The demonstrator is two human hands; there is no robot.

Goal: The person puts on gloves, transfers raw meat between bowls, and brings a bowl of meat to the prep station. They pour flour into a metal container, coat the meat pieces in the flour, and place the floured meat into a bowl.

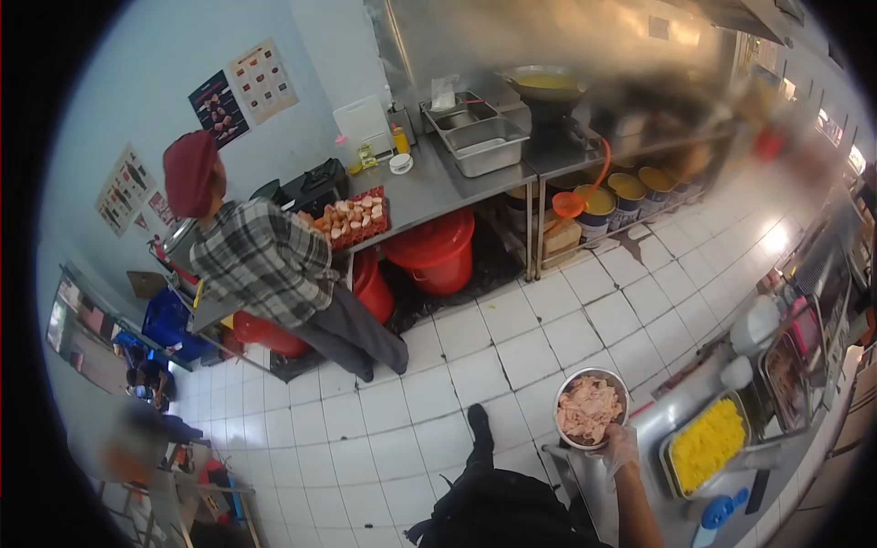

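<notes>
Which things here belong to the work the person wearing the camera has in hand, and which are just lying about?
In hand:
metal bowl, held by the right hand's gloved fingers
pale meat pieces inside it

Apparently lying about:
yellow food, untouched, though it may belong
rectangular metal pan
red tub
wall posters

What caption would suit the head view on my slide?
Gloved right hand holds a bowl of meat near a tray of yellow food.

Meat (589, 411) in bowl (624, 395), by left end of worktop (650, 427). Filled tray (670, 466) on worktop, right of bowl. Opposite counter (429, 187): pans (486, 148) toward right end, egg tray (367, 237) at front edge, tubs (443, 260) underneath.
</notes>
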